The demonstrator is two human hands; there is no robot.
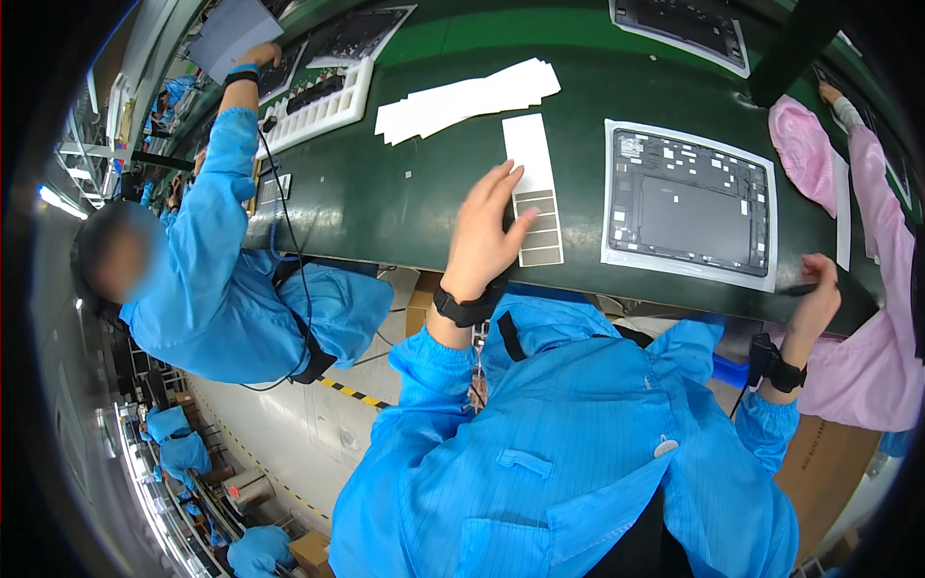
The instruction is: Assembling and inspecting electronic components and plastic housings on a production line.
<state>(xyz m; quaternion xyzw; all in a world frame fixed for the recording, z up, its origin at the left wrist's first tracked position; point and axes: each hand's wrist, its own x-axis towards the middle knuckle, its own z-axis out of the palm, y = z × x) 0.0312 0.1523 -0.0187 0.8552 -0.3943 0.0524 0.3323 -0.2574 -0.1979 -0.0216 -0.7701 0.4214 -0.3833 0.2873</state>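
My left hand (487,231) rests at the left edge of a narrow white label sheet (533,164), its fingers stretched out and the thumb apart over the sheet. Grey rectangular stickers (540,228) line the sheet's near half. To the right lies a flat dark tablet-like housing (694,207) on a white backing, small white pieces dotted across it. Beyond its near right corner, my right hand (815,303) has curled fingers around a slim dark tool (796,289), whose kind I cannot make out. Both my wrists wear black bands.
A fanned stack of white sheets (467,101) lies farther back on the green bench (424,207). Left of it stands a white slotted tray (323,111). A co-worker in blue (212,260) works at left; a pink sleeve (882,212) reaches in at right. More housings (684,29) lie behind.
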